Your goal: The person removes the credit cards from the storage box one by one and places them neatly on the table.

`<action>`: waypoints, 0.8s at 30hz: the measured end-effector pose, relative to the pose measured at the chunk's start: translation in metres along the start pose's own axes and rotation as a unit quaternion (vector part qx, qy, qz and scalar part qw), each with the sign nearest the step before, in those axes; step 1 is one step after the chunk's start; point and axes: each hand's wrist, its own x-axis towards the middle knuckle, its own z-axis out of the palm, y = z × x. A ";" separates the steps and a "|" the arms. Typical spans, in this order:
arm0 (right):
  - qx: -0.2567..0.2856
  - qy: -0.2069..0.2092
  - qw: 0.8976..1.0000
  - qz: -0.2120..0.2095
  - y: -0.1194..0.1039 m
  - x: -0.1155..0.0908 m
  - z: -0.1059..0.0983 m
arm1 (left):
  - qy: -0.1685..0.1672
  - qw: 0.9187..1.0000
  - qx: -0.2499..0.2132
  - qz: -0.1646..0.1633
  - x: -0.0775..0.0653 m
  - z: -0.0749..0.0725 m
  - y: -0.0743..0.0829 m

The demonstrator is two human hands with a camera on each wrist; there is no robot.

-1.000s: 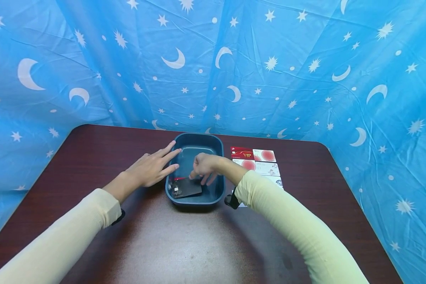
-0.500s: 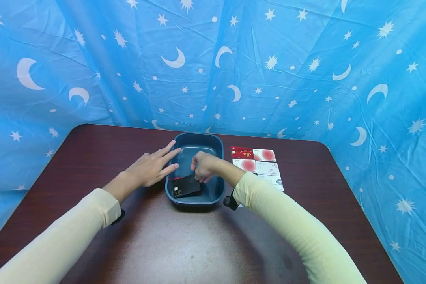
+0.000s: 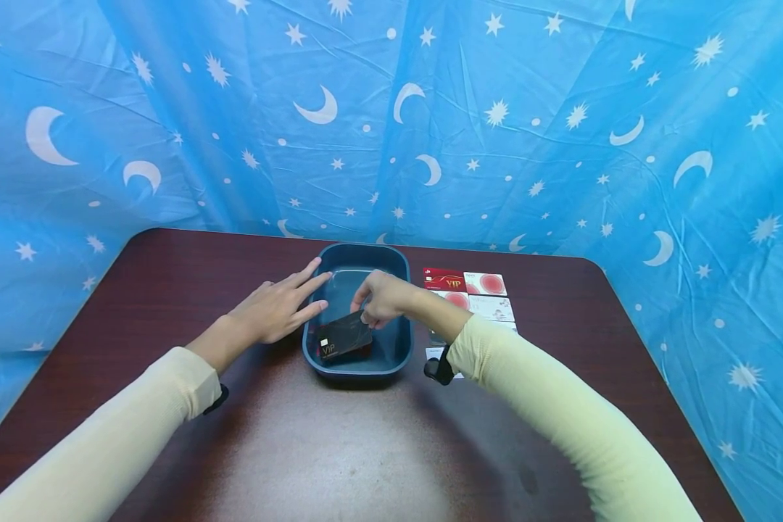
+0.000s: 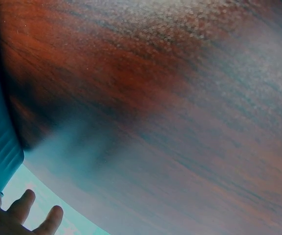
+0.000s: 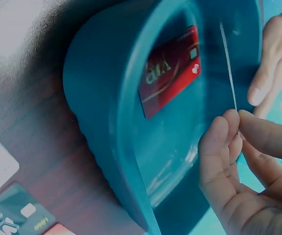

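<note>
My right hand (image 3: 386, 299) pinches a black VIP card (image 3: 342, 338) between thumb and fingers inside the dark blue tray (image 3: 359, 374). In the right wrist view the held card (image 5: 227, 66) appears edge-on as a thin pale line. Below it, a red VIP card (image 5: 172, 73) lies in the tray. My left hand (image 3: 277, 309) has its fingers spread and touches the tray's left rim. Only a few of the left hand's fingers (image 4: 21, 208) show in the left wrist view, by the tray's edge.
Right of the tray, several cards lie in rows, among them a red VIP card (image 3: 444, 280) and a white card with a red circle (image 3: 486, 284). My right forearm covers some of them. A blue curtain (image 3: 391, 145) hangs behind the brown table (image 3: 248, 435).
My right hand has gone from reaching at the black card to pinching it. The card's right side has lifted, tilting it above the red card. The left hand stays in place.
</note>
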 end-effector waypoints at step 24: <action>-0.011 0.013 0.996 -0.089 0.026 -0.078 -0.050 | 0.005 1.000 -0.005 -0.007 0.002 0.001 0.000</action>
